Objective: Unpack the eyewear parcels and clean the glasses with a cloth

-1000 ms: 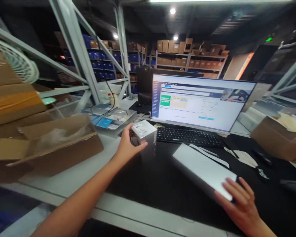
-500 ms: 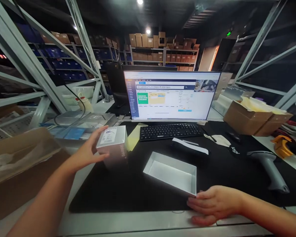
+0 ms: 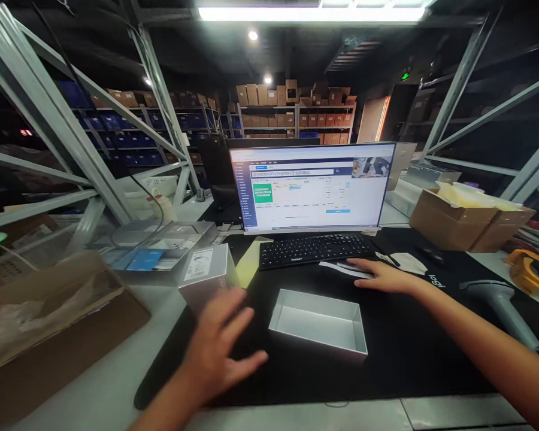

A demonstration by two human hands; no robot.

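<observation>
The white strip [image 3: 335, 267] lay on the black mat [image 3: 314, 380] just in front of the keyboard [image 3: 314, 250], its right end covered by the right hand [image 3: 374, 276]; whether that hand gripped it could not be told. Nearer the person, the open box [image 3: 318, 323] sat on the mat. The left hand [image 3: 220, 350], blurred, had its fingers spread and grasped nothing; it stood in front of the closed box [image 3: 206, 266], hiding its lower part, and contact between them was unclear. A yellow sheet [image 3: 250, 264] lay right beside the closed box, a monitor [image 3: 314, 191] stood behind the keyboard, and a scanner [image 3: 489, 293] rested toward the right. On the tabletop [image 3: 363, 416], a carton [image 3: 72, 359] holding crumpled plastic filled the left side. The strip looked narrow and slightly bowed; the open box was shallow, rectangular and silvery, the closed one grey with a printed white label on top.
</observation>
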